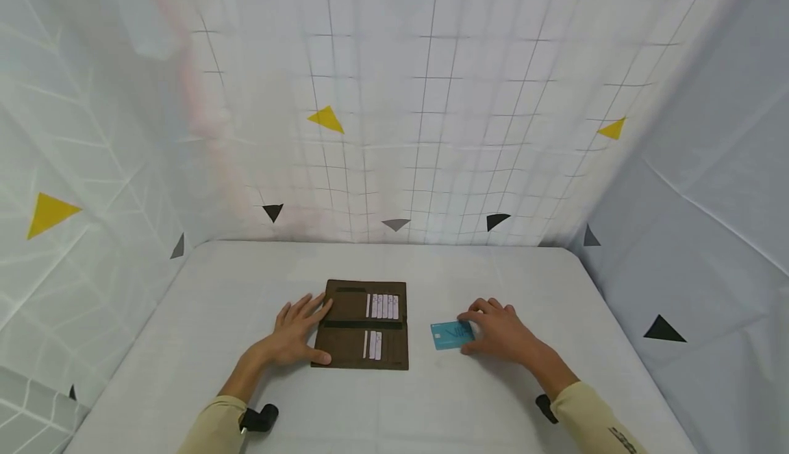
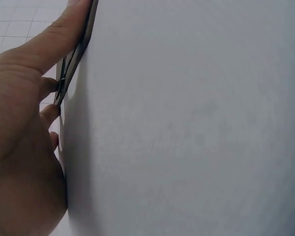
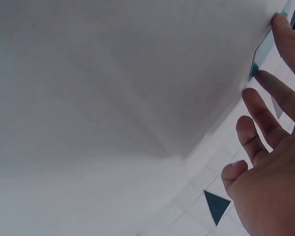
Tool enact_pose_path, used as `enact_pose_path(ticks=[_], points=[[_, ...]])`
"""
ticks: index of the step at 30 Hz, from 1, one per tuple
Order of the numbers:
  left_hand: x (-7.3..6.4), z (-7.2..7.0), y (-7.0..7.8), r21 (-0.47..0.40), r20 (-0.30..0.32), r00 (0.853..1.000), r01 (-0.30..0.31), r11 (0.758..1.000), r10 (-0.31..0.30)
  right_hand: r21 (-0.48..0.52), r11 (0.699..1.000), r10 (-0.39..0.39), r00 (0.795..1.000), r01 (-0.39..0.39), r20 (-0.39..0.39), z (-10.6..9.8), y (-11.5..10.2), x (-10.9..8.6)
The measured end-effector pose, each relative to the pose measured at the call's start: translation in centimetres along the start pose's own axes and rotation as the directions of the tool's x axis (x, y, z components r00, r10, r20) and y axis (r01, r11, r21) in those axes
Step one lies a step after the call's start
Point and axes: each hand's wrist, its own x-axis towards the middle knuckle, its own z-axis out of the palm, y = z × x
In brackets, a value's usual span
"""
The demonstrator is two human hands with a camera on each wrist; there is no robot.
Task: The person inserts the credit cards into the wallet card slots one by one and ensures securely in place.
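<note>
A brown bifold wallet [image 1: 345, 355] lies opened flat on the white table in the head view. Pale, printed strips [image 1: 383, 307] show in the slots of both its halves. My left hand [image 1: 290, 337] rests at the wallet's left edge, fingers spread and thumb on the lower left corner. In the left wrist view, that thumb [image 2: 59, 39] touches the wallet's edge. To the right of the wallet, a blue card [image 1: 451, 335] lies at table level. My right hand [image 1: 499, 331] pinches its right end by opposite edges between thumb and index finger; the other fingers are off the card [image 3: 263, 51].
The white table [image 1: 394, 413] ends at a back edge against a grid-lined white sheet [image 1: 394, 98]. Pale sheets also hang at left and right, with yellow and black triangles on them. Black wrist devices [image 1: 261, 418] sit near both sleeves.
</note>
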Motion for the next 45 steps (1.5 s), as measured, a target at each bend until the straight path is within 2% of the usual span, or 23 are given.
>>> enact_pose_path(ticks=[4,12,20,29,36,45], points=[[0.0,-0.1,0.0,0.009,-0.004,1.000,0.003,1.000,-0.003,0.060,0.998,0.012,1.000,-0.013,0.015,-0.2,0.6,-0.3],[0.1,0.0,0.0,0.012,-0.003,1.000,0.001,1.000,-0.001,0.107,0.994,0.010,0.999,-0.014,0.037,-0.3,0.8,-0.2],[0.1,0.2,-0.1,0.021,-0.008,1.000,0.001,1.000,-0.001,0.178,0.984,-0.020,0.999,0.011,0.049,-0.1,0.6,-0.4],[0.0,0.1,0.0,0.013,-0.004,1.000,-0.004,1.000,0.004,0.265,0.964,-0.008,0.993,-0.023,0.118,0.1,0.4,-0.4],[0.1,0.0,0.1,0.005,-0.006,1.000,-0.002,1.000,0.002,0.334,0.942,-0.059,0.996,0.032,0.071,-0.2,-0.6,-0.1],[0.1,0.2,-0.2,0.013,-0.006,1.000,0.001,1.000,-0.001,0.373,0.921,-0.141,0.989,0.115,0.043,0.1,-3.4,0.8]])
